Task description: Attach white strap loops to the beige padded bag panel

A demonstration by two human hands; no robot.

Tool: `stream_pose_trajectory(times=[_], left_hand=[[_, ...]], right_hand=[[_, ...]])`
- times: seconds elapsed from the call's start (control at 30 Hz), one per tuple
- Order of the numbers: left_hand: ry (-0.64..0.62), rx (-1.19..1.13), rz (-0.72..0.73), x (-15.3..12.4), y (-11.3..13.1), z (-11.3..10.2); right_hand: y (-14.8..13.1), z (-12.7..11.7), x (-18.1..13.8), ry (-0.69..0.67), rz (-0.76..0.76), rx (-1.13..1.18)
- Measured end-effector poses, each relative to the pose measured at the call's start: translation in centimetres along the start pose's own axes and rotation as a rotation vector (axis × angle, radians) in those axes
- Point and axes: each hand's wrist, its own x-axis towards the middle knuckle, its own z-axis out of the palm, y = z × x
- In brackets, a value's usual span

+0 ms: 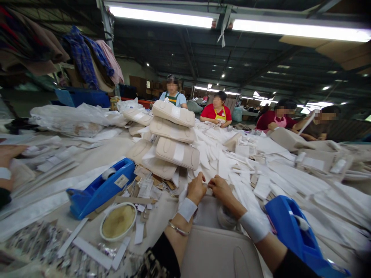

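Observation:
In front of me lies a beige padded bag point(222, 253) with a curved seam on its face. Over its far end, my left hand point(197, 189) and my right hand point(222, 190) come close together, fingertips bent into a pinch. Whatever they grip is too small or hidden to make out. Clear plastic point(227, 218) shows beneath my right wrist. White bands circle both wrists, and a metal bangle is on the left one. Just beyond the hands rises a leaning stack of similar beige bags point(177, 152) with white paper strips around them.
Blue tape dispensers stand at left point(101, 189) and right point(301, 231). A round tub point(118, 221) sits near loose tags and cards. White sheets point(275, 170) cover the right side. Another person's hand point(11, 152) reaches in at far left; several co-workers sit across the table.

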Motion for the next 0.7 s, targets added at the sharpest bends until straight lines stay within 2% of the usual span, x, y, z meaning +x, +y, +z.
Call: stream_pose_trajectory(times=[0.27,0.5,0.7], left_hand=[[0.125,-0.221,-0.084,1.5,-1.0,1.1],[0.233,-0.414,-0.049,2.7,-1.8,2.2],[0.242,-0.591,-0.035,3.3,-2.5,3.3]], right_hand=[[0.8,-0.2,0.2,0.025,-0.035,0.056],[1.0,-0.3,0.2,0.073,-0.023,0.107],[0.9,-0.3,0.0,0.111,-0.024,0.138]])
